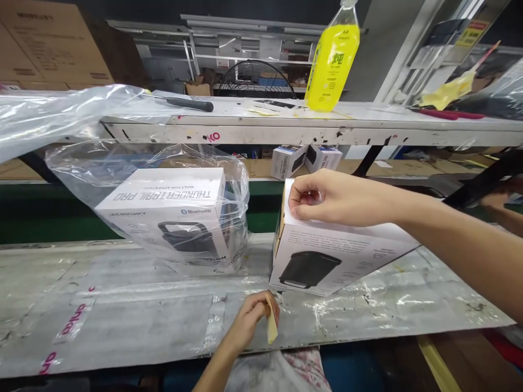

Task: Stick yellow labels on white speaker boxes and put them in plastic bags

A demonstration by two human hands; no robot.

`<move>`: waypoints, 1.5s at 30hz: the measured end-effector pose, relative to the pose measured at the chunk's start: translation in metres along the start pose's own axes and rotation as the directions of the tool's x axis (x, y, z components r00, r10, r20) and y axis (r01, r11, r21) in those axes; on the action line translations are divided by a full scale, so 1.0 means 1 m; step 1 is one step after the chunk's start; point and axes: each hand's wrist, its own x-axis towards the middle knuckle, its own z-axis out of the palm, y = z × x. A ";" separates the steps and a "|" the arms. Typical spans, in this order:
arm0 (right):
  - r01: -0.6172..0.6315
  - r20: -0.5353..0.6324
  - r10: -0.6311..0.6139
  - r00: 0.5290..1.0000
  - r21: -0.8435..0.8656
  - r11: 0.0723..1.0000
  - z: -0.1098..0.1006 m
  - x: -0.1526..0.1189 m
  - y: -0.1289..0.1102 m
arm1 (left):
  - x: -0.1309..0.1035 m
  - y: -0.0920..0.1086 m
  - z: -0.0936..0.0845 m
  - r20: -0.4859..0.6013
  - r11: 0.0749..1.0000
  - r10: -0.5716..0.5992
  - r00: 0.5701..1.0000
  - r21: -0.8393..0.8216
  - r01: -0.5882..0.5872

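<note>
My right hand (327, 198) rests on the top of a white printed carton (347, 250), near its left end, with fingers curled and thumb tip close to them. Whether anything small is pinched there is hidden. The carton shows a black device picture on its front. Below it, over the front of the bench, my left hand (259, 310) is closed on a yellowish paper strip (272, 326) that hangs down from the fingers. To the left stands a similar white carton (175, 223) inside a clear plastic bag (239, 218).
A bench (134, 316) covered in scuffed sheeting runs across. On the shelf (253, 130) above are a yellow liquid bottle (333, 65), a dark-handled tool (190, 104) and loose plastic film (61, 117). Two small cartons (288, 161) sit behind. Another person's arm (504, 209) shows at right.
</note>
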 end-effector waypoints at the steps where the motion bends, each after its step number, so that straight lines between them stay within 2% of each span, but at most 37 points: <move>1: 0.000 0.004 0.000 1.000 -0.006 1.000 0.000 0.000 0.000 | 0.001 -0.001 -0.001 0.005 1.000 -0.012 1.000 0.015 0.012; 5: 0.001 0.032 0.001 0.999 -0.053 0.999 0.000 0.004 0.000 | 0.002 -0.006 -0.001 0.032 0.998 -0.051 0.998 0.044 0.050; 9: -0.002 0.028 0.007 1.000 -0.168 0.986 -0.008 0.012 -0.002 | 0.000 -0.013 0.006 0.040 0.996 -0.070 0.997 0.055 0.068; 11: -0.051 0.042 0.061 0.997 -0.212 0.976 -0.015 0.016 -0.003 | -0.003 -0.008 0.010 0.031 0.996 -0.063 0.997 0.069 0.061; 13: -0.083 0.108 0.109 0.988 -0.226 0.971 -0.023 0.021 -0.001 | -0.007 0.009 0.010 0.033 0.997 -0.046 0.998 0.071 0.044; 15: -0.061 0.198 0.106 0.974 -0.222 0.973 -0.030 0.026 0.001 | -0.013 0.040 0.006 0.052 0.996 0.007 0.999 0.090 -0.011; 17: -0.013 0.230 0.064 0.971 -0.218 0.976 -0.039 0.034 -0.001 | -0.024 0.082 0.000 0.082 0.971 0.144 0.986 0.180 -0.157; 18: 0.018 0.212 0.030 0.977 -0.221 0.975 -0.044 0.040 -0.004 | -0.031 0.105 -0.004 0.105 0.932 0.240 0.965 0.252 -0.259; 20: 0.085 0.121 -0.057 0.991 -0.248 0.965 -0.058 0.056 -0.019 | -0.047 0.151 -0.013 0.179 0.808 0.417 0.891 0.376 -0.454; 22: 0.162 0.000 -0.170 0.985 -0.306 0.938 -0.073 0.079 -0.042 | -0.065 0.194 -0.023 0.213 0.701 0.531 0.820 0.433 -0.567; 24: 0.209 -0.105 -0.267 0.958 -0.384 0.900 -0.084 0.113 -0.069 | -0.081 0.233 -0.033 0.156 0.626 0.643 0.750 0.458 -0.631; 27: 0.178 -0.212 -0.325 0.922 -0.513 0.839 -0.086 0.176 -0.104 | -0.099 0.295 -0.045 0.030 0.484 0.804 0.594 0.546 -0.684; 29: 0.124 -0.234 -0.301 0.925 -0.561 0.819 -0.079 0.218 -0.117 | -0.103 0.341 -0.051 -0.054 0.406 0.856 0.515 0.687 -0.603; 30: 0.096 -0.232 -0.271 0.934 -0.568 0.818 -0.074 0.237 -0.121 | -0.101 0.365 -0.054 -0.108 0.372 0.870 0.481 0.784 -0.496; 31: 0.071 -0.223 -0.236 0.946 -0.567 0.821 -0.069 0.253 -0.123 | -0.096 0.389 -0.057 -0.169 0.341 0.881 0.442 0.875 -0.344; 33: 0.027 -0.201 -0.167 0.965 -0.561 0.828 -0.058 0.278 -0.123 | -0.078 0.430 -0.067 -0.275 0.270 0.888 0.367 0.961 0.067; 34: 0.015 -0.193 -0.146 0.970 -0.554 0.832 -0.054 0.287 -0.122 | -0.066 0.446 -0.073 -0.319 0.227 0.874 0.367 0.935 0.273; 35: 0.010 -0.189 -0.134 0.973 -0.545 0.839 -0.050 0.294 -0.119 | -0.054 0.458 -0.081 -0.361 0.175 0.845 0.394 0.884 0.434; 36: 0.010 -0.191 -0.132 0.973 -0.533 0.846 -0.048 0.300 -0.115 | -0.041 0.467 -0.090 -0.408 0.126 0.803 0.434 0.829 0.545; 38: 0.033 -0.197 -0.152 0.969 -0.504 0.863 -0.046 0.308 -0.107 | -0.020 0.476 -0.108 -0.483 0.062 0.712 0.510 0.766 0.639; 39: 0.056 -0.194 -0.171 0.966 -0.488 0.871 -0.046 0.311 -0.101 | -0.012 0.479 -0.117 -0.502 0.060 0.686 0.527 0.760 0.647; 43: 0.182 -0.182 -0.282 0.942 -0.431 0.884 -0.048 0.318 -0.081 | -0.006 0.497 -0.144 -0.535 0.154 0.669 0.516 0.778 0.609; 45: 0.229 -0.185 -0.327 0.927 -0.410 0.883 -0.047 0.319 -0.074 | -0.012 0.514 -0.154 -0.536 0.241 0.688 0.488 0.804 0.543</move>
